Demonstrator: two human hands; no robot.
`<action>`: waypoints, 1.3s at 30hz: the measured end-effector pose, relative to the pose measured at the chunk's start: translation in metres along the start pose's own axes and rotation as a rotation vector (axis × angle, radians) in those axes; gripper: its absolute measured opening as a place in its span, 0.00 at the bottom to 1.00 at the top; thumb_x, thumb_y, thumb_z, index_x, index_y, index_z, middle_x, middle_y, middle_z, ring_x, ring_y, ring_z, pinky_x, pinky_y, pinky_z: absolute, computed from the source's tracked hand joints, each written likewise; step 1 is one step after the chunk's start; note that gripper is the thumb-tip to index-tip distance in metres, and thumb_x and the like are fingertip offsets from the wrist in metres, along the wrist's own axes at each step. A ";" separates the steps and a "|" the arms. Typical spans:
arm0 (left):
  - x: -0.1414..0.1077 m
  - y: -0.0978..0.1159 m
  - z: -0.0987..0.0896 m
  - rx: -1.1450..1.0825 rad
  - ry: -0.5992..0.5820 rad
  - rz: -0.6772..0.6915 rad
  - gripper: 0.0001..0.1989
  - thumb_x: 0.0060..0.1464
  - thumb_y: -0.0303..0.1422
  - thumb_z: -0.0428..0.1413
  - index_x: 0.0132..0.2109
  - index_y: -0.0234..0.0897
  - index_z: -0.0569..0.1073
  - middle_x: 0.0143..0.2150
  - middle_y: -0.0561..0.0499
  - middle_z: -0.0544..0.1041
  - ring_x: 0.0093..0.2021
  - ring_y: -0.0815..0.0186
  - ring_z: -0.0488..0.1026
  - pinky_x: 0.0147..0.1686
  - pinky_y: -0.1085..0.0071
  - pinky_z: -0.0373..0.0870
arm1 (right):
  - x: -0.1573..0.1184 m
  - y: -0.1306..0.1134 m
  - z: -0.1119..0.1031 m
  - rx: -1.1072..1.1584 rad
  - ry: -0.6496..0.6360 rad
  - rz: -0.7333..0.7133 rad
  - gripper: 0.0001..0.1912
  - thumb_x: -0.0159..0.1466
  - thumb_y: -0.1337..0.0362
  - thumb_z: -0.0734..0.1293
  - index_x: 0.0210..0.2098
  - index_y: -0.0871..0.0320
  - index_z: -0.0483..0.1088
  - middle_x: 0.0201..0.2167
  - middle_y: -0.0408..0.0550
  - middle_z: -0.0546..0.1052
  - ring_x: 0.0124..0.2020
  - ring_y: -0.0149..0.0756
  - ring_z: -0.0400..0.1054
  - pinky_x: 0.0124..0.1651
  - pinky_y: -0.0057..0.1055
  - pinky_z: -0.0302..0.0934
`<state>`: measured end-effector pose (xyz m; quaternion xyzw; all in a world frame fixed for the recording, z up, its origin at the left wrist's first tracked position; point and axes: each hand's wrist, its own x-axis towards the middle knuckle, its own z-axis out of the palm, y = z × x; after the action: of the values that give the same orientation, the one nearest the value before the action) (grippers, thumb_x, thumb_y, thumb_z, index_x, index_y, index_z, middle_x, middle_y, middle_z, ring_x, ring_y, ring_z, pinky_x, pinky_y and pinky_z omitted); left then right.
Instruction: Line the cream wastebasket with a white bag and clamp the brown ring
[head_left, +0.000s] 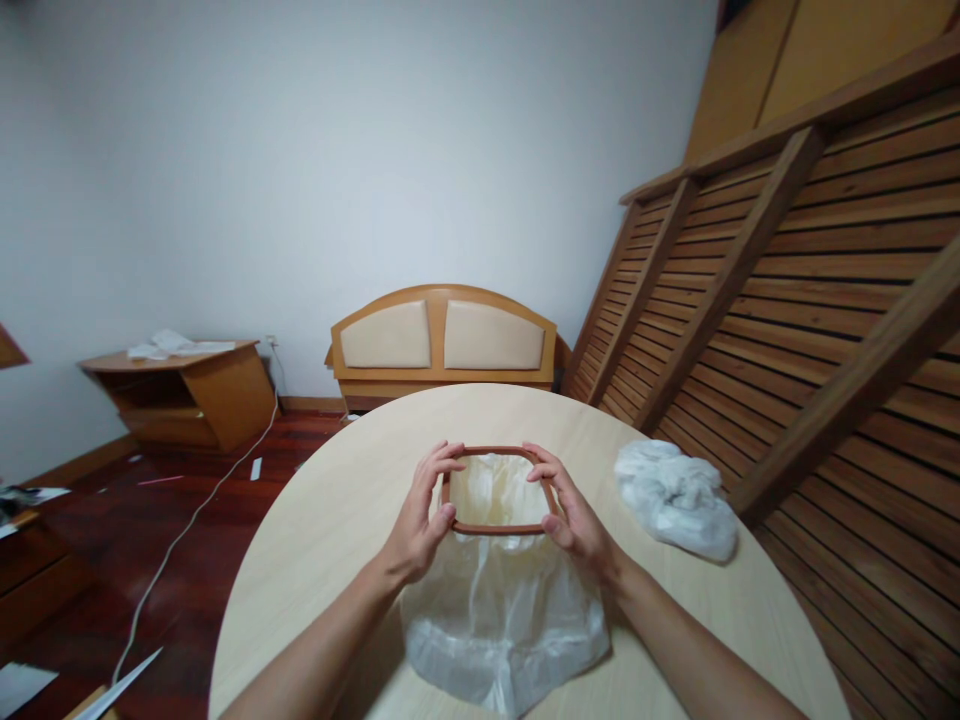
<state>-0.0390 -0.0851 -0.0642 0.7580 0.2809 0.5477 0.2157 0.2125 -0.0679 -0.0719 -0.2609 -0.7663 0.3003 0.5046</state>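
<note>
No text, label, brand, number or sign can be read. Whether anything is printed on white papers (171, 345) atop low cabinet (225, 405), or on pale sheet (24, 690) at lower left, cannot be made out.

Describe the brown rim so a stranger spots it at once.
Start at the big round pale table before the arched headboard. There, between the person's left grip and right grip, is the brown rim, a rounded rectangle. Its darker colour and open-frame shape set it apart from the whitish plastic draped below.
</note>
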 end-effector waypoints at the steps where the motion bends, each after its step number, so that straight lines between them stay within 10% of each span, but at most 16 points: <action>1: 0.000 0.003 0.000 0.000 0.002 0.008 0.26 0.64 0.54 0.48 0.59 0.43 0.68 0.69 0.41 0.63 0.72 0.48 0.51 0.69 0.44 0.45 | 0.000 -0.003 -0.001 -0.028 0.000 0.002 0.28 0.62 0.35 0.64 0.49 0.50 0.64 0.71 0.56 0.55 0.73 0.53 0.47 0.71 0.54 0.42; 10: 0.002 0.013 0.011 0.057 -0.008 0.050 0.23 0.64 0.48 0.52 0.60 0.43 0.68 0.70 0.39 0.60 0.71 0.47 0.54 0.68 0.42 0.49 | 0.000 -0.006 0.002 -0.007 -0.043 0.051 0.41 0.59 0.31 0.63 0.60 0.51 0.61 0.72 0.58 0.54 0.74 0.54 0.43 0.72 0.55 0.40; 26: -0.001 0.002 0.007 0.136 -0.034 0.140 0.25 0.61 0.53 0.53 0.57 0.43 0.69 0.64 0.38 0.67 0.72 0.43 0.52 0.66 0.40 0.52 | 0.000 -0.005 -0.003 -0.066 -0.033 0.021 0.38 0.62 0.32 0.61 0.61 0.50 0.63 0.71 0.56 0.57 0.73 0.52 0.47 0.73 0.52 0.42; 39: -0.004 -0.004 0.012 0.287 -0.065 0.162 0.24 0.61 0.37 0.59 0.61 0.44 0.62 0.70 0.37 0.59 0.75 0.45 0.44 0.67 0.36 0.50 | -0.004 0.005 -0.008 -0.218 0.028 -0.015 0.29 0.71 0.42 0.54 0.67 0.45 0.59 0.74 0.48 0.52 0.74 0.46 0.44 0.73 0.51 0.44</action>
<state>-0.0292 -0.0847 -0.0732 0.8184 0.2871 0.4929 0.0696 0.2216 -0.0658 -0.0756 -0.3127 -0.7894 0.2076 0.4858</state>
